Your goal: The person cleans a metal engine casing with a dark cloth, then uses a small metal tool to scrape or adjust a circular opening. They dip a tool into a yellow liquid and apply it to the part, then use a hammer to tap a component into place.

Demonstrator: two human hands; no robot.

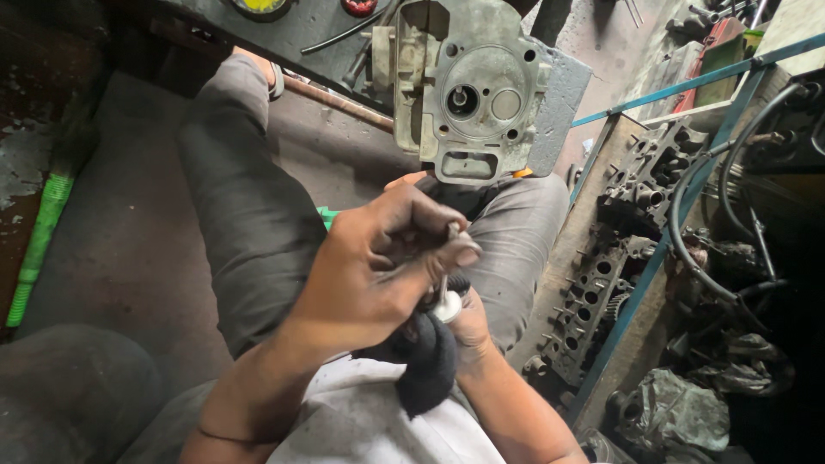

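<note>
My left hand (378,266) is closed around the stem of a small metal engine valve (447,296), thumb and fingers pinching its upper end. My right hand (468,331) sits beneath it, mostly hidden, gripping a dark cloth (425,361) wrapped about the valve's pale round head. Both hands hover over my lap in grey trousers (249,215). Just beyond them a grey metal cylinder head (468,86) stands upright on a bench edge, its round chamber and valve ports facing me.
A blue metal frame (662,241) runs along the right. Beyond it lie other cylinder heads (601,283), black hoses (713,215) and greasy parts. A green ribbed hose (39,241) lies at the far left on the stained floor. A white cloth (369,421) covers my near thigh.
</note>
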